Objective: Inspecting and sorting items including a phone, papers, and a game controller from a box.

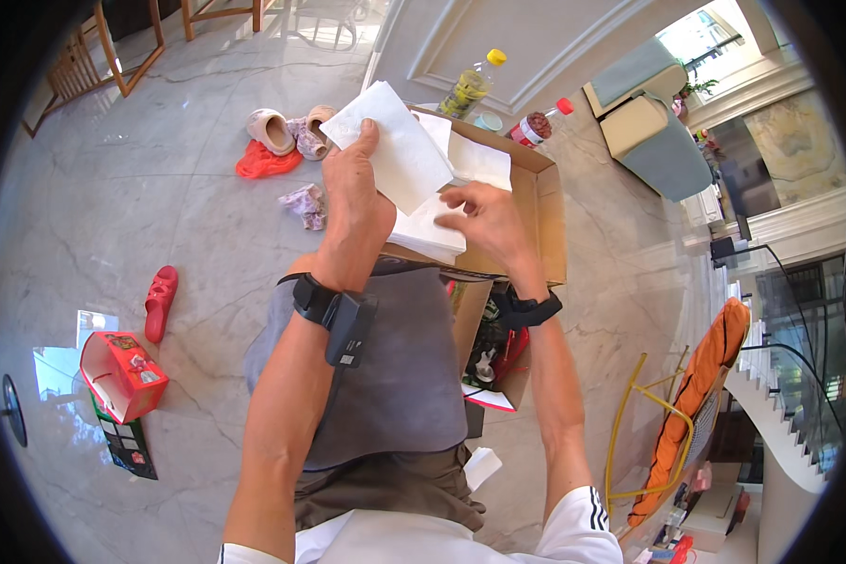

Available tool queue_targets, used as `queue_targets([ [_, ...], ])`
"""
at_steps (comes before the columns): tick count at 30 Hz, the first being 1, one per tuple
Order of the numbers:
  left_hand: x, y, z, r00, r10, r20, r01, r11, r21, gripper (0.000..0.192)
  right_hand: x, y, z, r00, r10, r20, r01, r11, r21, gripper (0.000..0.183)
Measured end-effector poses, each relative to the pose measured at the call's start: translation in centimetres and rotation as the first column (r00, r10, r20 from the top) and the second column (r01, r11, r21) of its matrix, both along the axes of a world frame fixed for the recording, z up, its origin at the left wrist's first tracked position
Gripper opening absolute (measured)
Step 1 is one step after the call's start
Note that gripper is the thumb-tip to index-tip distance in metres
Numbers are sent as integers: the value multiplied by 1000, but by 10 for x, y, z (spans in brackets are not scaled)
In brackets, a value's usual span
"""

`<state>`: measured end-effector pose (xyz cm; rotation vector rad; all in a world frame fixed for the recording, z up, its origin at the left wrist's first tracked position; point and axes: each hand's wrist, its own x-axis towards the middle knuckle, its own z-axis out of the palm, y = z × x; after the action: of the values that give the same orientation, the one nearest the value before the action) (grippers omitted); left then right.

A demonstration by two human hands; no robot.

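My left hand (356,183) holds a white paper napkin stack (395,144), its thumb lying on top and the stack tilted over a cardboard box (546,211). My right hand (483,222) is beside it, fingers curled and slightly apart, over more white napkins (430,233) at the near side of the box. Whether its fingertips touch the paper cannot be told. Further white napkins (483,162) lie behind, inside the box. A grey cloth (395,366) covers my lap in front of the box.
Behind the box stand a yellow-capped bottle (469,88), a red-capped bottle (539,127) and a cup (488,122). Below the right wrist is an open carton (500,359) of mixed items. Shoes (271,132), a red slipper (161,303) and a red paper bag (127,377) lie to the left.
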<state>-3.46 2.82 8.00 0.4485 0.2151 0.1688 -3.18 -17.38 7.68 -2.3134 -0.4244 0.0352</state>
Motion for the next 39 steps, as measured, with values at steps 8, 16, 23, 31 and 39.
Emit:
queue_targets([
  [8, 4, 3, -8, 999, 43, -10, -44, 995, -89, 27, -11, 3, -26, 949, 235, 209, -115, 879, -464, 36],
  [16, 10, 7, -16, 998, 58, -11, -58, 992, -111, 28, -7, 2, -29, 976, 193, 104, -145, 924, -353, 14],
  [23, 16, 8, -25, 995, 84, -56, -91, 989, -121, 31, -4, 1, -32, 992, 128, -7, -127, 965, -231, 12],
  [31, 14, 10, -25, 981, 173, -89, -182, 978, -102, 28, -7, 3, -27, 993, 114, -20, -115, 964, -239, 17],
  [39, 18, 12, -30, 978, 182, -101, -192, 976, -98, 28, -9, 3, -27, 968, 231, 94, -209, 958, -196, 14],
])
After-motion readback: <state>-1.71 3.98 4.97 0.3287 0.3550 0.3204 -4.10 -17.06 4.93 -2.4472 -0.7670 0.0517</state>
